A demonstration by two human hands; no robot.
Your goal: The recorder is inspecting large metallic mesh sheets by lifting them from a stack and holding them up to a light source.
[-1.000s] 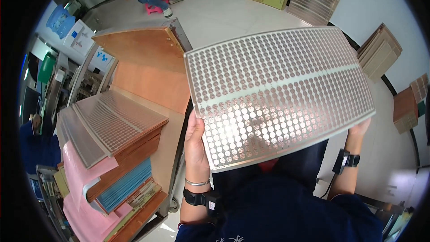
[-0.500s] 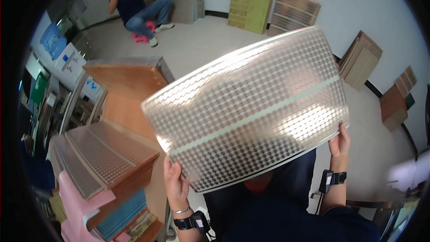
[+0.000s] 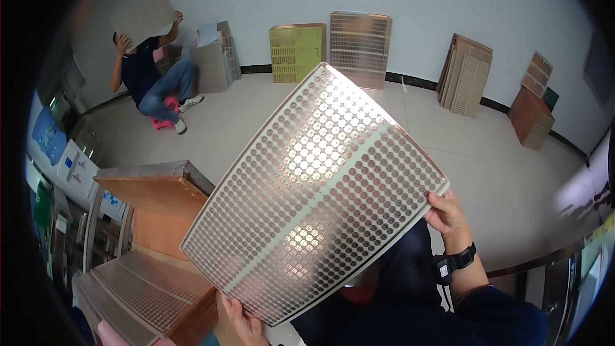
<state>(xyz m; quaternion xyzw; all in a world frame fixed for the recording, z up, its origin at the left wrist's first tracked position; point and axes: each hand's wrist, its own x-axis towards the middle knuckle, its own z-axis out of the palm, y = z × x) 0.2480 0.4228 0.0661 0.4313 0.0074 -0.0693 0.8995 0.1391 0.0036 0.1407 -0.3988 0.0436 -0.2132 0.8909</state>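
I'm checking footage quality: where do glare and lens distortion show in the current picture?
Head view: strong glare on the panel's upper part, a smaller patch lower down; head view: the dark baseboard bends toward the right rim; head view: corners fall to black.

Person's right hand [image 3: 446, 213] grips patterned panel [image 3: 314, 205] near its right corner, thumb on top; left hand [image 3: 247, 325] holds lower edge. Left of left fingers: panel stack [image 3: 148, 289]. Far beyond fingers: seated co-worker [image 3: 146, 72], sheet [image 3: 145, 20] held up.
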